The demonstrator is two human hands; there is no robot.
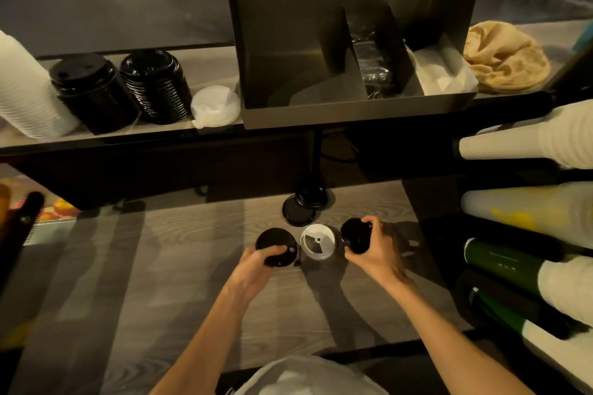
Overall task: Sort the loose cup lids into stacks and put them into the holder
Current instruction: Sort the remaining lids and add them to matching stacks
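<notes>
On the desk (134, 282), near its middle, a black lid stack (276, 247) is gripped by the fingers (272, 249) of the left hand (256, 266), curled over its near edge. A second black stack (354, 235) is held tipped on its side by the right hand (373, 253), fingers wrapped around it top and bottom. Between the two, just beside both, a single white lid (317, 242) is left lying flat on the wood. Just behind it, a loose black lid (296, 211) is leaned against a small black pile (311, 195) at the foot of a dark post.

Plenty of bare desk is seen to the left of the hands and toward the near edge. The right side is crowded by cup sleeves (529, 144) lying on their sides, jutting in toward the right hand.

Up on the shelf (208, 64), two tall black lid stacks (125, 89), a short white one (215, 105) and a white stack cut off at the left frame edge are lined up. The metal holder (353, 112) sits beside them; its left bay looks open, the middle bay's contents are too dark to be made out. How many lids are in each gripped stack can't be told.
</notes>
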